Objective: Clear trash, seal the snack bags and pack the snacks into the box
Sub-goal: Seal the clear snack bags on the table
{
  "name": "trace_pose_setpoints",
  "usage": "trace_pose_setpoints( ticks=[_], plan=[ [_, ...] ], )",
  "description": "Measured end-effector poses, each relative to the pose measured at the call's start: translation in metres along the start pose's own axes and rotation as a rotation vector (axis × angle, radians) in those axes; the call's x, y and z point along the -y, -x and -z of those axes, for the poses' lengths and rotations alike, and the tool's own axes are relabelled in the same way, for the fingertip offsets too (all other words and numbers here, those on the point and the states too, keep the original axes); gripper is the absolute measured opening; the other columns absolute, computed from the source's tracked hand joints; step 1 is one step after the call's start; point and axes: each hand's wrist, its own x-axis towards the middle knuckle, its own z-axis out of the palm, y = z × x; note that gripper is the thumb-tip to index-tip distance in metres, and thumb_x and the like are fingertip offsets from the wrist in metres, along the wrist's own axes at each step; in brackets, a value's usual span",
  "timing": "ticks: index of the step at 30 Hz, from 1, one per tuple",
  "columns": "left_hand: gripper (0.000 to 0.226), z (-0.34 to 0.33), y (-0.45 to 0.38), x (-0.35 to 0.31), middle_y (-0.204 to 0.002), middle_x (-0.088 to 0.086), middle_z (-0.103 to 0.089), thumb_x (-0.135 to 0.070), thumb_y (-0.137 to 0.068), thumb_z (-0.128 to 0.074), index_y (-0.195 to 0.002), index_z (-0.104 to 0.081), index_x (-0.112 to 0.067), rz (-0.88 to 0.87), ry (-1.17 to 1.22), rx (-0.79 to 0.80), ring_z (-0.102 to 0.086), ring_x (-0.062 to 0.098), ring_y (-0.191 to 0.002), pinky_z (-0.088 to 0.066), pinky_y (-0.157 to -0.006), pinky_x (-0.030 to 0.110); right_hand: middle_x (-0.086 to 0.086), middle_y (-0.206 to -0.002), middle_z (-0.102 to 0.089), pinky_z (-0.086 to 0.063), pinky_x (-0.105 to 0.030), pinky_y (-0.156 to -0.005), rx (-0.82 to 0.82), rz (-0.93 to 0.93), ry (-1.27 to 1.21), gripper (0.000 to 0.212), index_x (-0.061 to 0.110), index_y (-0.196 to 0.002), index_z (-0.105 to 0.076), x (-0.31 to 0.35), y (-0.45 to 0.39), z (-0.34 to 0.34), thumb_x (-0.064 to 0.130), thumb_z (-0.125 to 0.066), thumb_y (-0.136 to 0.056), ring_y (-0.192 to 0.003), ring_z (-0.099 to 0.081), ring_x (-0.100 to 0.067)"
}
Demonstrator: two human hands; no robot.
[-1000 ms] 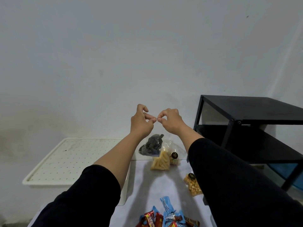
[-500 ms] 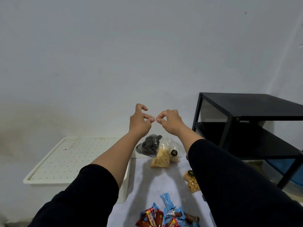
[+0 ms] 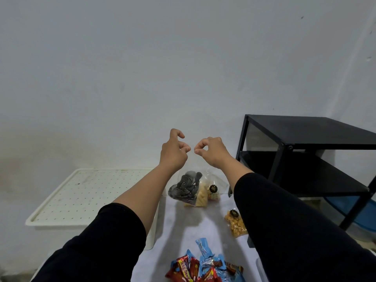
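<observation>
A person's left hand (image 3: 174,151) and right hand (image 3: 211,151), fingers pinched on nothing, hover above clear snack bags (image 3: 200,190).

Head cam, fwd, mostly wall (image 3: 183,58)

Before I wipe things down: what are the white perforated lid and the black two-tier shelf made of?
The white perforated lid looks like matte moulded plastic: even hole grid, raised rounded rim. The black two-tier shelf looks like painted metal framing with smooth dark panels, faintly reflective; possibly coated wood.
</observation>
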Motion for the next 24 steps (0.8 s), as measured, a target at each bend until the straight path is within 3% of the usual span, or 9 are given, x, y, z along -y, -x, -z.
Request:
trace_pose_setpoints(
  ticks=[7,15,20,24],
  plan=[
    [0.030,-0.0034,-0.0011,0.0020,-0.081,-0.005,-0.060,-0.001,-0.090,-0.050,-0.101,-0.033,-0.023,-0.037,-0.065,-0.022,-0.054,0.013,-0.079,-0.039,-0.071,0.028,-0.007,-0.122,-0.052,-0.030,-0.040,-0.109,0.003,0.024,0.013,0.012,0.028,-0.078,-0.062,0.0018,-0.0030,-0.0043,0.025,-0.061,-0.089,-0.126,-0.036,-0.022],
    [0.029,0.0002,-0.0022,0.0012,-0.088,-0.006,-0.064,-0.010,-0.092,-0.055,-0.115,-0.038,-0.018,-0.068,-0.081,0.069,-0.054,0.018,-0.093,-0.040,-0.082,0.033,0.003,-0.113,-0.058,-0.027,-0.037,-0.104,-0.063,0.102,0.051,0.011,0.019,-0.080,-0.061,0.0047,-0.0004,-0.0027,0.015,-0.058,-0.090,-0.127,-0.033,-0.018],
    [0.028,0.0010,-0.0031,0.0014,-0.088,-0.002,-0.062,-0.004,-0.090,-0.053,-0.110,-0.036,-0.015,-0.071,-0.085,0.031,-0.053,0.017,-0.087,-0.035,-0.075,0.027,0.002,-0.110,-0.060,-0.021,-0.032,-0.094,-0.059,0.085,0.020,0.008,0.020,-0.086,-0.063,0.0020,-0.0020,-0.0081,0.022,-0.058,-0.092,-0.126,-0.033,-0.016],
    [0.030,0.0020,-0.0053,0.0042,-0.084,-0.008,-0.060,-0.005,-0.087,-0.054,-0.108,-0.035,-0.017,-0.071,-0.100,0.018,-0.053,0.020,-0.091,-0.038,-0.080,0.032,0.000,-0.109,-0.060,-0.024,-0.034,-0.096,-0.077,0.071,0.066,0.010,0.015,-0.090,-0.065,0.0011,-0.0014,-0.0067,0.017,-0.056,-0.093,-0.126,-0.034,-0.018]
  ],
)
